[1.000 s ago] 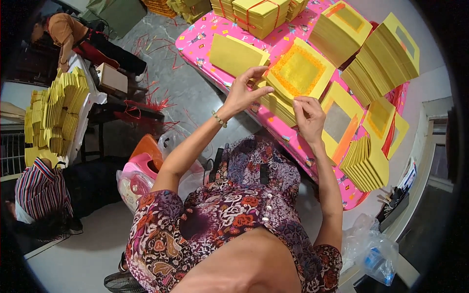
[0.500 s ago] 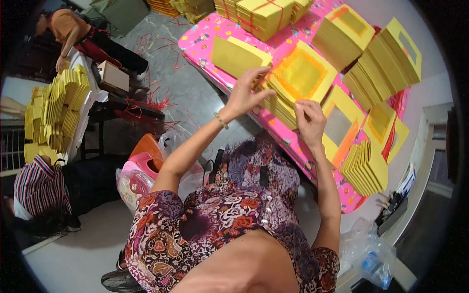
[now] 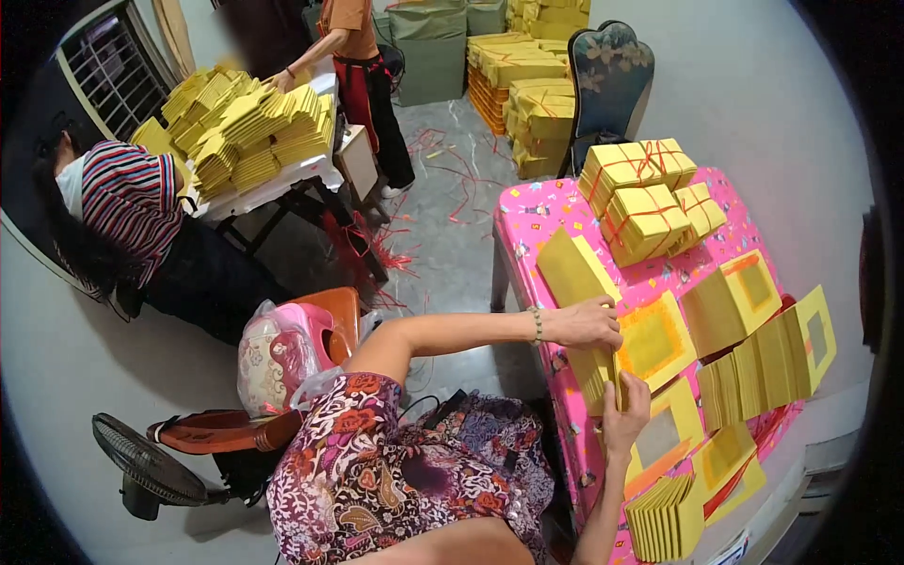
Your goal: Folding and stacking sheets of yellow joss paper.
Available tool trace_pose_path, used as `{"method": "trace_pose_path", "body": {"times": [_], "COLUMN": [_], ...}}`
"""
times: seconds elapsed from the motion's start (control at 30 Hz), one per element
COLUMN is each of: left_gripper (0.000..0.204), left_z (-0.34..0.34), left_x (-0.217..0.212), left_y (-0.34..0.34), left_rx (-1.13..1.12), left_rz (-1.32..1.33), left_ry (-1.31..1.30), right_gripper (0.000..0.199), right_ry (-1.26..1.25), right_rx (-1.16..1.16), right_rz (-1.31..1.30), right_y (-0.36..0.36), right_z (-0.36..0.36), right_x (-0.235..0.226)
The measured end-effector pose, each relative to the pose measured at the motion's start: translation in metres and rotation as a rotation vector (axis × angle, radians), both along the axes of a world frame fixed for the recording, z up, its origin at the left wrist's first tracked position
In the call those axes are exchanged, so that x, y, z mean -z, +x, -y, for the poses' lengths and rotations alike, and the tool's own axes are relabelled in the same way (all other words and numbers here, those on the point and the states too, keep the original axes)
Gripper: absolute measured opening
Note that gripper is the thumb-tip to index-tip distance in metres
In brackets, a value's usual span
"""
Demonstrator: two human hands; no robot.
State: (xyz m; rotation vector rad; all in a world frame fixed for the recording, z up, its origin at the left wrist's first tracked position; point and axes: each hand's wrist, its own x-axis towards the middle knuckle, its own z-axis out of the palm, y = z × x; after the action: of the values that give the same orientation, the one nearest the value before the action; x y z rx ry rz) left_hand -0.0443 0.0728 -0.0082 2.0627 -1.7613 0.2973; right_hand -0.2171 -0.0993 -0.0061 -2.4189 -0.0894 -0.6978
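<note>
My right hand (image 3: 623,419) pinches the near edge of a stack of yellow paper sheets (image 3: 603,372) at the near edge of the pink table (image 3: 537,212), fingers pressed together on it. My left hand (image 3: 586,325) lies on top of the same stack, fingers curled over its far edge, thumb underneath as far as I can tell. Just right of the stack: one sheet pile with an orange-gold square (image 3: 654,341). Nearer me: one fanned pile of folded sheets (image 3: 664,516), two flat gold-square piles beside it. Right: one long fanned row (image 3: 767,363). Farther: one plain yellow pile (image 3: 573,266), three string-tied bundles (image 3: 645,193). Off the table, left: one floor fan (image 3: 146,469), one orange stool with a pink bag (image 3: 282,350). Far: two people at a second table (image 3: 282,184) heaped with yellow sheets.
</note>
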Motion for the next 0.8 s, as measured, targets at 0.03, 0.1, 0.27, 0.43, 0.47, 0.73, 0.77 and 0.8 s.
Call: {"method": "trace_pose_path", "body": {"times": [0.03, 0.1, 0.27, 0.43, 0.47, 0.73, 0.77, 0.8], "left_gripper": [0.012, 0.013, 0.037, 0.058, 0.059, 0.074, 0.075, 0.075], "left_z": [0.003, 0.007, 0.005, 0.020, 0.027, 0.070, 0.075, 0.078], "left_x": [0.001, -0.002, -0.009, -0.022, -0.021, -0.003, 0.002, 0.002], "left_y": [0.004, 0.013, 0.016, -0.013, -0.018, -0.030, -0.028, -0.027], "left_rx": [0.006, 0.025, -0.048, -0.091, -0.092, -0.147, -0.171, -0.167], "left_rz": [-0.005, -0.034, -0.069, 0.037, 0.028, -0.033, -0.011, -0.013], "left_ry": [-0.018, 0.014, -0.251, -0.343, -0.323, -0.086, -0.034, -0.036], "right_gripper": [0.023, 0.019, 0.015, 0.027, 0.030, 0.036, 0.036, 0.035], "right_ry": [-0.098, -0.107, 0.006, 0.107, 0.116, 0.071, 0.040, 0.011], "right_rx": [-0.014, 0.016, 0.034, 0.110, 0.129, 0.115, 0.102, 0.086], "right_rz": [0.029, 0.006, -0.130, -0.159, -0.136, -0.382, -0.371, -0.362], "right_y": [0.002, 0.009, 0.033, 0.058, 0.064, 0.121, 0.128, 0.132], "right_z": [0.000, 0.004, 0.017, 0.070, 0.086, 0.158, 0.162, 0.163], "right_x": [-0.002, 0.006, -0.018, -0.041, -0.039, -0.024, -0.019, -0.018]}}
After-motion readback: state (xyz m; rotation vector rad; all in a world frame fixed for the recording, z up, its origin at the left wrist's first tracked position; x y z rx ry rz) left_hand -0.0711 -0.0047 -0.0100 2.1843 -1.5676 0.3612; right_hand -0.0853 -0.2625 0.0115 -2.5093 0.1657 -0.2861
